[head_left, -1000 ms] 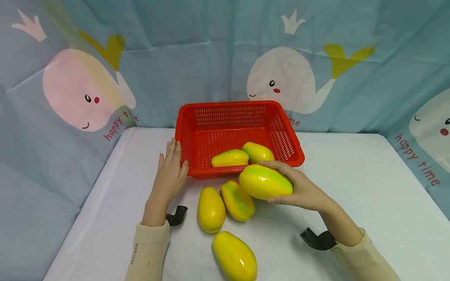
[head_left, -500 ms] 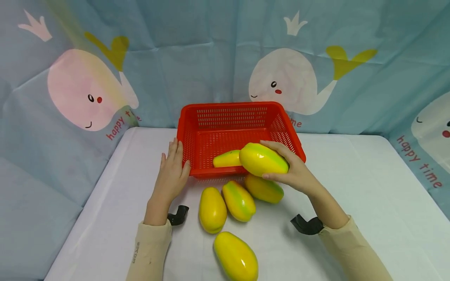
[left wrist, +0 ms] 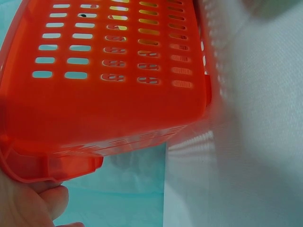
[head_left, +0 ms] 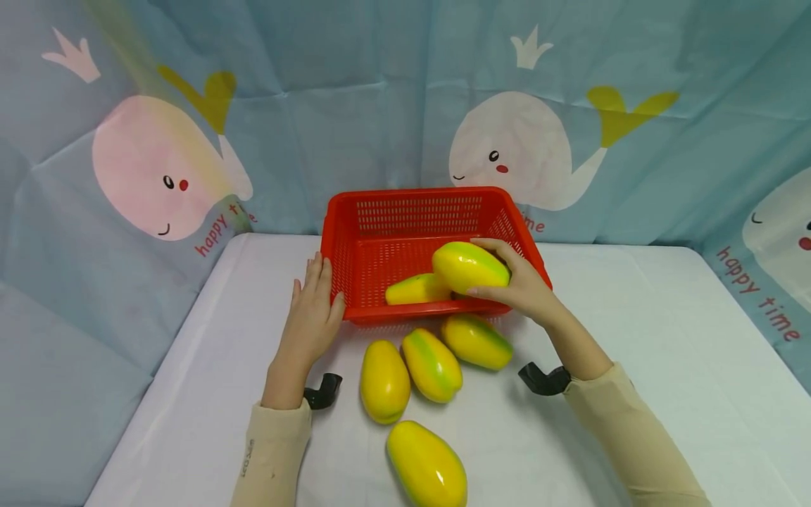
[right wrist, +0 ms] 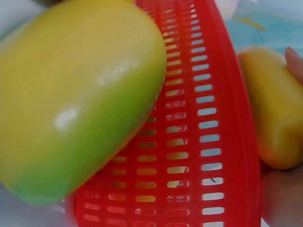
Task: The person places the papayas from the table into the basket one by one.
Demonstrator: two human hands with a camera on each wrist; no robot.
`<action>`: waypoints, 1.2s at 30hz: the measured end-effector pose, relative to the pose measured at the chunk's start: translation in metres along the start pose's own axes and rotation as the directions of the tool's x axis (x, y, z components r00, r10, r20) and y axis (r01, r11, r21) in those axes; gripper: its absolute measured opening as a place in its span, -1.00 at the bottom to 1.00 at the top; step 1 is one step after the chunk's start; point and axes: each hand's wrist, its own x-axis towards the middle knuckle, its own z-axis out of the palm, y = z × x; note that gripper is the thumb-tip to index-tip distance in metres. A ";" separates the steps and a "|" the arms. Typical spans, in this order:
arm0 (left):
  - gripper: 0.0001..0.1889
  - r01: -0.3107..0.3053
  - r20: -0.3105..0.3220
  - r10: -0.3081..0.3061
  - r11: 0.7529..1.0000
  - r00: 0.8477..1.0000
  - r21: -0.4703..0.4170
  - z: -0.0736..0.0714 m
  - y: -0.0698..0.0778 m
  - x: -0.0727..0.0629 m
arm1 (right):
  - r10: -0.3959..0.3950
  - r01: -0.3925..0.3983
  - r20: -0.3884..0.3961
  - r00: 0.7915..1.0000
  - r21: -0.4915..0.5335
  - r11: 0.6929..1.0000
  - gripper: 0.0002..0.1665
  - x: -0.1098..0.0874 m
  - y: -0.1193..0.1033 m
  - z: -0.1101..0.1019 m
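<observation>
A glossy yellow-green papaya (head_left: 470,267) is held in my right hand (head_left: 524,285), over the front right part of the red basket (head_left: 405,310). Thumb and fingers span it in the head view; the right wrist view shows the held papaya (right wrist: 272,109) beyond the basket's rim. A second papaya (head_left: 415,289) lies inside at the front; whatever is under the held one is mostly hidden. My left hand (head_left: 310,310) rests with straight fingers against the basket's left rim. Its fingertips (left wrist: 56,201) show beside the rim's lug in the left wrist view.
Before the basket on the white table (head_left: 633,317) lie more papayas: one at left (head_left: 385,382), a middle papaya (head_left: 433,365), a right papaya (head_left: 476,341) and a nearer papaya (head_left: 427,465). A blue whale-print curtain (head_left: 355,127) stands behind.
My right hand has carried the papaya from in front of the basket, up and forward over its front rim to the inside. The left hand has stayed at the left rim.
</observation>
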 end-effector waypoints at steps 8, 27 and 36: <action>-0.35 -0.006 -0.003 0.006 1.000 1.000 -0.001 0.001 0.000 0.000 | 0.068 -0.064 0.068 0.995 -0.064 0.996 -0.15 0.010 0.005 -0.004; -0.34 0.009 -0.004 -0.009 1.000 1.000 -0.010 0.002 0.000 0.000 | 0.086 -0.058 0.235 0.968 -0.123 0.991 -0.25 0.024 0.008 -0.004; -0.35 0.012 0.009 -0.011 1.000 1.000 -0.018 0.002 -0.001 -0.001 | 0.108 -0.073 0.227 0.968 -0.156 0.985 -0.24 0.037 0.006 0.011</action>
